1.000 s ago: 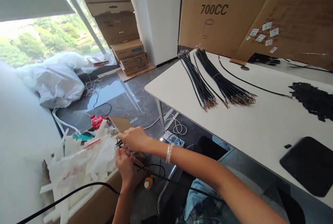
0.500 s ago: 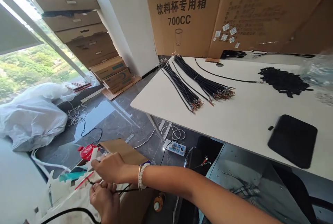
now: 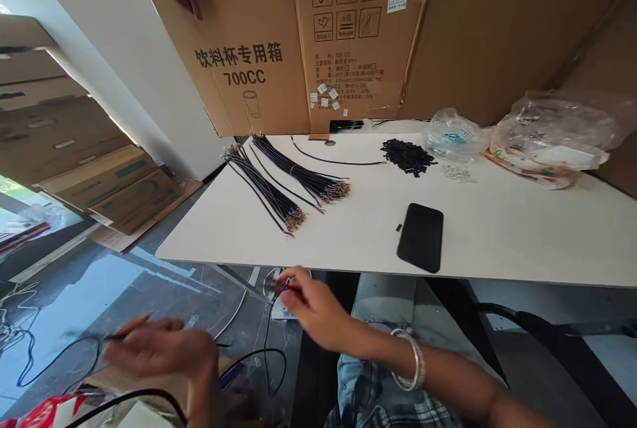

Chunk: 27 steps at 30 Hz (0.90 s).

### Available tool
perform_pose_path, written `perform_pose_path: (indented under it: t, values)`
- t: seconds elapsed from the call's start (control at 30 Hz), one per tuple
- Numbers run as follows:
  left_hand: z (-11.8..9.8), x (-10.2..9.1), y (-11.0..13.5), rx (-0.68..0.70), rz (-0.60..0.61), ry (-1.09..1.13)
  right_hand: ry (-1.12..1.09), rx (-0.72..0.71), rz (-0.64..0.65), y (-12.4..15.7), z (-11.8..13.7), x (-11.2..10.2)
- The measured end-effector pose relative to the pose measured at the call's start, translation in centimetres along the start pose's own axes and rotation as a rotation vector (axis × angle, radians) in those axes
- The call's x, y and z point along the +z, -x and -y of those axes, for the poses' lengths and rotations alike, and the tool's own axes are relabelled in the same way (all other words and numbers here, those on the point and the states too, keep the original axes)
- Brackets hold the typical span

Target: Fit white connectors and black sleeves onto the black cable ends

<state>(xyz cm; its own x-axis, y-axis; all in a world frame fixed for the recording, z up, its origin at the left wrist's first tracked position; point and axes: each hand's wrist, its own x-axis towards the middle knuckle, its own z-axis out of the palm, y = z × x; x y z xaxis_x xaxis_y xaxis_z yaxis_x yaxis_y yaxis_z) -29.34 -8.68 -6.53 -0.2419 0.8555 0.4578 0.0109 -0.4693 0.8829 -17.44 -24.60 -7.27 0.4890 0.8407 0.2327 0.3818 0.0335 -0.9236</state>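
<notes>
Over the carton at the lower left, my left hand (image 3: pixel 162 348) is closed and smeared by motion. A dark thin piece, apparently a black cable (image 3: pixel 118 336), sticks out from its fingertips. My right hand (image 3: pixel 316 308) is just below the table's front edge, fingers pinched together around something small and dark that is too blurred to name. Another stretch of black cable (image 3: pixel 263 351) loops between the two hands. Two bundles of black cables (image 3: pixel 298 176) with bare copper-coloured ends lie on the white table (image 3: pixel 348 242), both beyond the hands.
A black tablet-like slab (image 3: pixel 421 237), a pile of short black pieces (image 3: pixel 408 156) and clear plastic bags (image 3: pixel 552 129) lie on the table. Cardboard (image 3: pixel 249 10) stands behind it. Stacked boxes (image 3: pixel 124 182) are at left. An open carton (image 3: pixel 149 385) with red packaging is below.
Both hands have come apart and away from the carton; the right one moved up and right toward the table edge. The view has turned right. The white item in the right hand no longer shows.
</notes>
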Motion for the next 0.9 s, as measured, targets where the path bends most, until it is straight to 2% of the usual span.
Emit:
perform_pose_path:
  t: [0.03, 0.07, 0.13, 0.27, 0.37, 0.43, 0.53, 0.63, 0.77, 0.9]
  values:
    - [-1.1, 2.0, 1.2, 0.073, -0.024, 0.024, -0.010, -0.025, -0.084, 0.6, 0.1, -1.8]
    - [-2.2, 3.6, 2.6, 0.121, 0.021, 0.042, -0.017, -0.062, -0.166, 1.1, 0.4, -3.4]
    - [-4.6, 5.9, 5.4, 0.169, 0.190, 0.084, -0.024, -0.170, -0.308, 1.8, 1.2, -5.9]
    - [-8.9, 7.2, 10.7, 0.180, 0.426, 0.189, 0.051, -0.455, -0.489, 2.9, 3.5, -9.6]
    - [-10.9, 7.8, 13.5, 0.167, 0.494, 0.275, 0.313, -0.677, -0.593, 3.4, 4.8, -11.9]
    - [-11.9, 8.6, 15.0, 0.168, 0.525, 0.323, 0.492, -0.756, -0.639, 3.5, 5.3, -13.3]
    - [-13.2, 10.1, 17.0, 0.187, 0.577, 0.360, 0.671, -0.817, -0.776, 3.6, 5.4, -14.9]
    - [-14.4, 11.5, 18.9, 0.198, 0.597, 0.370, 0.751, -0.827, -0.906, 3.8, 5.0, -16.3]
    - [-15.2, 12.5, 20.7, 0.184, 0.576, 0.368, 0.851, -0.780, -0.937, 4.4, 4.4, -18.0]
    - [-15.4, 12.8, 21.6, 0.156, 0.539, 0.339, 0.853, -0.764, -0.940, 4.4, 3.9, -18.8]
